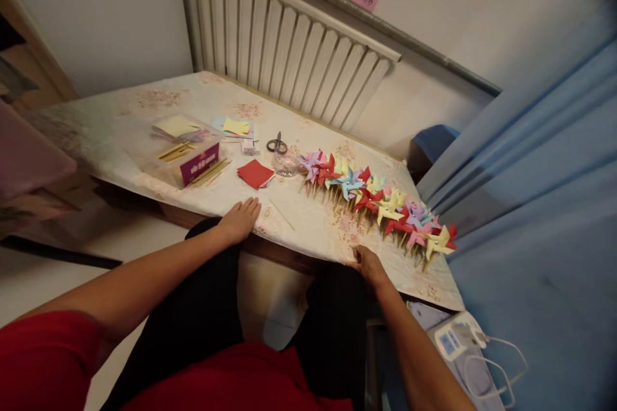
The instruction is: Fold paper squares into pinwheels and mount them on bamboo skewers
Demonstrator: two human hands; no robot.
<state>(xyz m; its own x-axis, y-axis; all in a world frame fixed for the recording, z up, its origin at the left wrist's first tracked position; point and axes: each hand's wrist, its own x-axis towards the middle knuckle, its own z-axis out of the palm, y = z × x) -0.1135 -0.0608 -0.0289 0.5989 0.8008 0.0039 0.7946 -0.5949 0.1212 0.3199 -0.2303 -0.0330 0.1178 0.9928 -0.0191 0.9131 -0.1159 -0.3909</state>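
My left hand (241, 219) lies flat on the near edge of the table, fingers stretched out and holding nothing. Just beyond it sits a stack of red paper squares (255, 174), and a single thin stick (282, 214) lies to its right. My right hand (369, 265) rests at the table's front edge, thumb and forefinger apart, with nothing visible between them; its other fingers are partly hidden. Past that hand stretches a long row of coloured paper pinwheels (371, 196) on wooden sticks.
A clear plastic box (166, 167) holds sticks and paper, with more sticks (209, 173) beside it. Farther back are coloured paper sheets (236, 127), scissors (277, 143), and a transparent bag (285, 166). A radiator (279, 38) borders the back; a blue curtain (530, 205) hangs right.
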